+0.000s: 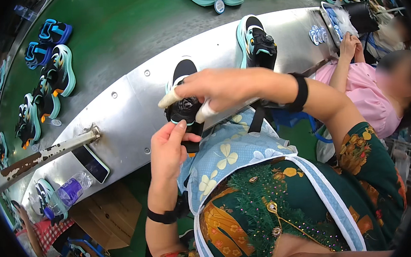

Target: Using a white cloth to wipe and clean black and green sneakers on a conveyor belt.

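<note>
A black sneaker (185,68) with a mint sole lies on the metal ledge in front of me, partly hidden by my hands. Bunched black material (184,110) shows on it between my fingers. My right hand (214,90) reaches over from the right, its fingers and thumb curved around the shoe; pale finger covers are on the index finger and thumb. From below, my left hand (169,143) pinches a mint-edged part of the same shoe between thumb and forefinger. Further right on the ledge stands a similar sneaker (252,42), with black material bunched on it too.
Beyond the metal ledge (122,113), several sneakers sit on a green belt (125,28). A worn metal bar (48,153), a phone (91,162) and a plastic bottle (70,192) are at left. At right, a person in pink (356,80) works by a tray (331,22).
</note>
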The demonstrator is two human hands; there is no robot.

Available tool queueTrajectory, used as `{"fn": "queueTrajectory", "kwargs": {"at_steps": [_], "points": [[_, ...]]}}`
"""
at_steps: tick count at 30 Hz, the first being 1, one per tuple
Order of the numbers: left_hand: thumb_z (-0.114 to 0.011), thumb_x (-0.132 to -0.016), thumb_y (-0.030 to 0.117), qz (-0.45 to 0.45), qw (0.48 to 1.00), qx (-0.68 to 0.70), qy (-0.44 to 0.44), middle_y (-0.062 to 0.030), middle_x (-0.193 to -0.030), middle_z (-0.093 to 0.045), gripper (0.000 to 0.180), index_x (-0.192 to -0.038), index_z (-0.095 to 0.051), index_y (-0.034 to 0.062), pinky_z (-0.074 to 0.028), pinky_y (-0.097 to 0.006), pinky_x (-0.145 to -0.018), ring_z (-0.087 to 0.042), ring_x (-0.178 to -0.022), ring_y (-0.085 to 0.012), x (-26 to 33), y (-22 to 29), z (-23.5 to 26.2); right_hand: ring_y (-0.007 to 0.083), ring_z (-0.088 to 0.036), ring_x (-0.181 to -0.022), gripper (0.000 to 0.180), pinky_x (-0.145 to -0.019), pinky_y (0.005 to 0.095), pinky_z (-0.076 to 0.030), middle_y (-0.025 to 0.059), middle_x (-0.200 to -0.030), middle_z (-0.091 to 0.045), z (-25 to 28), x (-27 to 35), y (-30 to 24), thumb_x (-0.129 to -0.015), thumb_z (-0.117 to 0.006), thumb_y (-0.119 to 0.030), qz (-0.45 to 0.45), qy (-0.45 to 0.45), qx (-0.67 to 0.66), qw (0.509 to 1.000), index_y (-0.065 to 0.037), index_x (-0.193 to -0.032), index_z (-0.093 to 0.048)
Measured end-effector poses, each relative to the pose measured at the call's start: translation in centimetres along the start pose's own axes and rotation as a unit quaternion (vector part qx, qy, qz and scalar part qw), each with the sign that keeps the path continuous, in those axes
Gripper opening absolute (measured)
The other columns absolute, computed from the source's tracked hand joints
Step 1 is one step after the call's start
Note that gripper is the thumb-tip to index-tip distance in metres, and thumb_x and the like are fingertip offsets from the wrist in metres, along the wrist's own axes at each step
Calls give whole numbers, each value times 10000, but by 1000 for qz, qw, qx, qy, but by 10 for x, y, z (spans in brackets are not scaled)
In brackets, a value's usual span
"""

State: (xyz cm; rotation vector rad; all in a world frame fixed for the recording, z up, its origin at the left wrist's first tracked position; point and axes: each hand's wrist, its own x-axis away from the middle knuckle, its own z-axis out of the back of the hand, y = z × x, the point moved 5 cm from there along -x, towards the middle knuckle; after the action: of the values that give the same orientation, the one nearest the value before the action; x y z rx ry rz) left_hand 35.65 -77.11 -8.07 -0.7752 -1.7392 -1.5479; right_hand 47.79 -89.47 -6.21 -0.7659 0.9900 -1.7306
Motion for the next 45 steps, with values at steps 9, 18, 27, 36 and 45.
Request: {"fn": "queueTrajectory", "kwargs": {"at_steps": [9,18,27,36,45], "points": [[-493,-994,211,-20,998,53,28,-153,-804,-702,260,-1004,-627,-11,-269,-201,-323,-357,-327,-44,6,-7,-20,261,-594,-738,314,-785,366,-417,70,-756,-607,-10,8,11,-758,-730,-229,-9,126,-13,992,-100,-1034,-650],[-513,-986,219,-35,998,44,36,-152,-796,-703,256,-989,-634,-7,-296,-203,-322,-408,-347,-52,-1,-10,-21,239,-565,-699,281,-763,356,-410,23,-675,-547,-13,15,6,-755,-723,-195,32,205,170,963,-90,-1002,-641],[-519,-984,227,-60,996,24,67,-142,-791,-702,272,-1049,-635,-10,-319,-197,-332,-447,-372,-60,-1,-9,-29,261,-586,-778,243,-700,365,-440,64,-764,-576,-10,15,9,-751,-714,-199,17,167,80,983,-121,-970,-642],[-517,-985,236,-54,997,14,57,-150,-803,-701,277,-1021,-636,-11,-357,-201,-350,-533,-458,-73,-8,-10,-32,245,-583,-729,276,-769,352,-410,42,-729,-576,-11,18,18,-760,-733,-232,6,189,127,974,-93,-975,-630],[-510,-988,226,-36,999,4,33,-152,-817,-700,275,-1039,-629,-16,-378,-200,-362,-586,-528,-84,-13,-10,-35,270,-600,-752,202,-752,381,-405,57,-713,-598,-6,22,26,-786,-690,-263,-36,173,86,980,-92,-860,-610]]}}
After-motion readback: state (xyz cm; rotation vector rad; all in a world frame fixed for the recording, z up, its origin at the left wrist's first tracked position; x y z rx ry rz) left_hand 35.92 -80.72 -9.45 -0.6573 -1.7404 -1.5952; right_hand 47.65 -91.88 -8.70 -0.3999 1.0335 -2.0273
